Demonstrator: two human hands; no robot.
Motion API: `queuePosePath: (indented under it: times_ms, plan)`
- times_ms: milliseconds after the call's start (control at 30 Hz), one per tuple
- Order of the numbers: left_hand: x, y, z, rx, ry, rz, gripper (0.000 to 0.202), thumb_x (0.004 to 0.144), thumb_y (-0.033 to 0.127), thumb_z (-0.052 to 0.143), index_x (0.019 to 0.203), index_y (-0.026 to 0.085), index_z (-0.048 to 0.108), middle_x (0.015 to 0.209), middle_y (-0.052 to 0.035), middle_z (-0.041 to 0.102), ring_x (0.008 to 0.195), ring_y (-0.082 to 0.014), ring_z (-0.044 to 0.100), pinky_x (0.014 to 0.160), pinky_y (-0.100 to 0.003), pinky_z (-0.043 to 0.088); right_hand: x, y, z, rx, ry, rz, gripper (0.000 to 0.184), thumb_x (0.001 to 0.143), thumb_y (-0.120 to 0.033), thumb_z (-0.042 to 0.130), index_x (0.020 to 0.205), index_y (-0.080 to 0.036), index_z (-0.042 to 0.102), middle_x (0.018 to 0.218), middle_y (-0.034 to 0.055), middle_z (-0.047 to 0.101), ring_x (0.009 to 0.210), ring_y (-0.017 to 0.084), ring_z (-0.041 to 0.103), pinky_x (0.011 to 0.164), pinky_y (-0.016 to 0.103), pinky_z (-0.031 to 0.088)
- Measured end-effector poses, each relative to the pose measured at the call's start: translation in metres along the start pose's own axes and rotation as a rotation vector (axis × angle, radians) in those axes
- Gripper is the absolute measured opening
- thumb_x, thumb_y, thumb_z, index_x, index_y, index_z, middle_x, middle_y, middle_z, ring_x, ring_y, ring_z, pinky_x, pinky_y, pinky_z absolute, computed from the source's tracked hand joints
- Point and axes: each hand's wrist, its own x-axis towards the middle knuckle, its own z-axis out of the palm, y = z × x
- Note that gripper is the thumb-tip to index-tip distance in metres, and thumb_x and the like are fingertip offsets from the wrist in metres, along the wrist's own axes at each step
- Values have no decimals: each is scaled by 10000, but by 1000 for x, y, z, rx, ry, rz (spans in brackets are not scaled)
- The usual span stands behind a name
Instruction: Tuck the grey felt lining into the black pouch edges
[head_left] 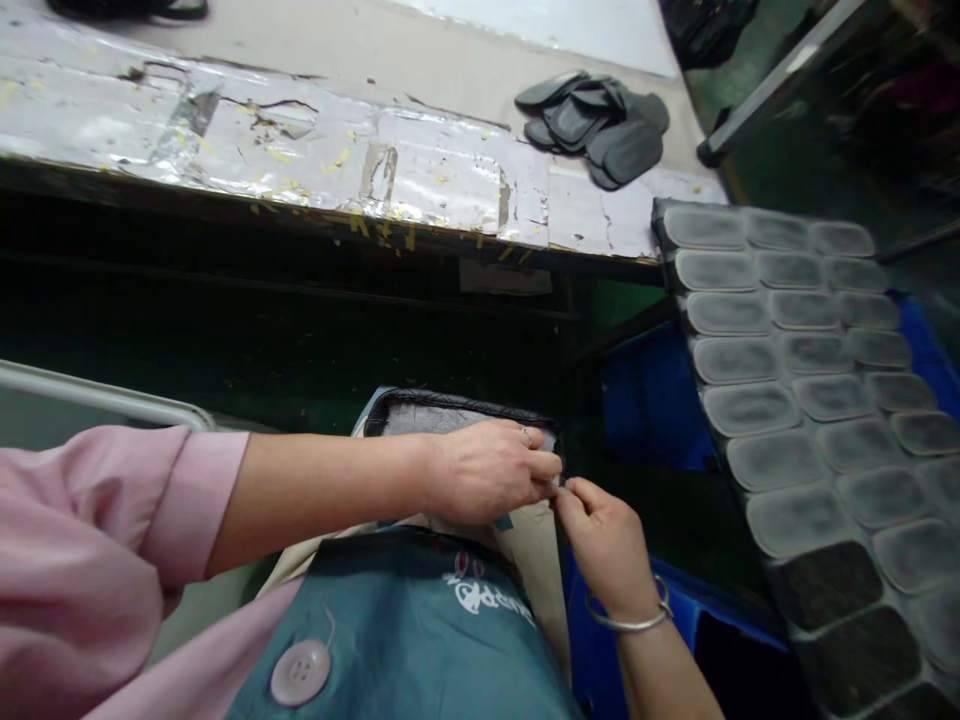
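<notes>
Across my lap lies a rounded, rectangular piece with a black rim and a shiny grey inside (424,416). My left hand (495,470), a ring on one finger, reaches over it from the left with fingers curled down at its right corner. My right hand (604,535), with a bangle at the wrist, pinches at that same corner, its fingertips meeting those of the left. What lies between the fingertips is mostly hidden and too small to name. Beneath the piece is my teal apron (405,620).
Ahead runs a worn, tape-covered table (300,140) carrying a pile of dark grey oval pieces (600,125). On the right a slanting board (817,420) bears rows of grey rounded pieces, with blue bins (652,395) below. A pale metal rail (97,395) stands at left.
</notes>
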Motion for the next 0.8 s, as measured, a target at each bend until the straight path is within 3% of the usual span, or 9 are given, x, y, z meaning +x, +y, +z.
queuePosePath:
  times_ms: [133, 333, 433, 533, 633, 800]
  plan:
    - [4, -2, 0, -4, -61, -22, 127, 842, 274, 543, 914, 219, 632, 966, -50, 578, 770, -190, 469, 549, -324, 313, -3, 1, 6, 111, 71, 28, 297, 746, -326, 436, 481, -192, 415, 458, -47, 348, 465, 85, 347, 461, 230, 251]
    - [-2, 3, 4, 34, -18, -84, 119, 842, 276, 551, 919, 221, 623, 997, -61, 560, 823, -207, 467, 519, -314, 291, -5, 12, -3, 366, 6, 199, 238, 753, -295, 476, 545, -185, 510, 491, -38, 453, 480, 90, 406, 469, 206, 314]
    - [-2, 3, 7, 37, -20, -94, 127, 840, 281, 549, 924, 218, 621, 997, -67, 558, 838, -210, 470, 531, -317, 295, -5, 23, -14, 545, -123, 294, 246, 786, -400, 540, 718, -173, 606, 629, -3, 580, 559, 113, 517, 533, 206, 415]
    - [0, -1, 6, 1, -49, -71, 151, 846, 295, 534, 935, 214, 625, 984, -68, 565, 785, -191, 473, 564, -318, 321, -7, 26, -16, 634, -287, 343, 455, 804, -583, 506, 884, -151, 625, 754, 60, 643, 648, 160, 599, 594, 254, 483]
    - [3, -4, 4, -36, -60, -49, 147, 816, 285, 574, 925, 209, 634, 954, -65, 572, 737, -178, 469, 643, -321, 361, -6, 20, -8, 630, -315, 321, 520, 801, -635, 475, 859, -138, 615, 730, 73, 637, 623, 166, 606, 557, 256, 481]
    - [3, -2, 2, -46, -41, -52, 112, 819, 262, 564, 848, 201, 653, 940, -75, 578, 755, -191, 473, 652, -326, 354, 1, 7, 0, 533, -299, 212, 436, 820, -564, 482, 696, -157, 577, 636, 32, 590, 544, 143, 560, 519, 248, 450]
